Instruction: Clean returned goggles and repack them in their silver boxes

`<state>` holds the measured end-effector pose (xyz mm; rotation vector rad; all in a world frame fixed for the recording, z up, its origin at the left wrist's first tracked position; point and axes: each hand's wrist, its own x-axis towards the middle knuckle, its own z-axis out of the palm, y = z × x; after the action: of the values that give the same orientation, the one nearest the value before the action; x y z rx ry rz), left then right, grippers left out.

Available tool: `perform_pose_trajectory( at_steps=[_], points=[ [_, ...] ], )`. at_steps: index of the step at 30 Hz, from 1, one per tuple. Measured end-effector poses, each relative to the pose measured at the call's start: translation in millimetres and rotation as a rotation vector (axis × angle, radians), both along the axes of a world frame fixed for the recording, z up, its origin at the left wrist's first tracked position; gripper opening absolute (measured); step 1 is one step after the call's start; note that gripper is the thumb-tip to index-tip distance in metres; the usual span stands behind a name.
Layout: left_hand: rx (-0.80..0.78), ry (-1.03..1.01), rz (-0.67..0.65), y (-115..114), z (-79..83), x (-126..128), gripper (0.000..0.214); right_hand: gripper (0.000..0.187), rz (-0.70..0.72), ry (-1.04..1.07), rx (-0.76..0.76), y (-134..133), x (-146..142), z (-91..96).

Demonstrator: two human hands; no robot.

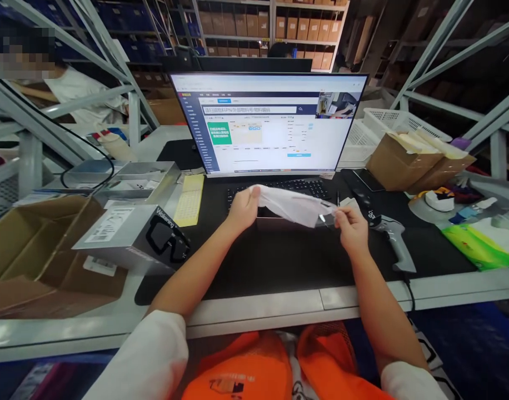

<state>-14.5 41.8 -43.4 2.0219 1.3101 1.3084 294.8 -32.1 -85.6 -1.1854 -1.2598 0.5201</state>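
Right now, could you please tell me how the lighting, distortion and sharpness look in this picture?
Head view: the wide flat computer monitor glows brightest, its small text unreadable; the grey metal rack struts bow outward at the edges from the wide lens; the thin white plastic bag between the left hand and right hand is slightly soft; the back shelves are dim.

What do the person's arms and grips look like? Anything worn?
Left grip and right grip are bare hands: no gloves, no watch or wristband visible. Forearms are uncovered. Short white sleeves, left sleeve and right sleeve, end near the elbows. An orange mesh vest with a dark print shows below them.
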Motion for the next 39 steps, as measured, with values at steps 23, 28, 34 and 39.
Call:
perform_pose_trajectory(
  at_steps=[23,28,34,39],
  points=[
    [-0.068,0.714,-0.321,-5.3,-29.6,47.5,0.042,0.022,-0.279,-0.261,0.388,-21.1,-12.3,-7.0],
    [0.085,0.102,-0.183,-13.1,-12.5,24.0,0.050,0.024,-0.252,-0.295,0.332,-23.8,-13.8,-4.7],
    [0.044,-0.032,-0.564,-26.3,20.2,8.8,0.052,0.032,-0.066,-0.227,0.113,-20.1,-12.0,2.4],
    [-0.175,0.064,-0.722,-29.3,19.0,11.8,0.046,0.022,0.077,-0.424,0.105,-12.3,-15.5,7.4]
  ],
)
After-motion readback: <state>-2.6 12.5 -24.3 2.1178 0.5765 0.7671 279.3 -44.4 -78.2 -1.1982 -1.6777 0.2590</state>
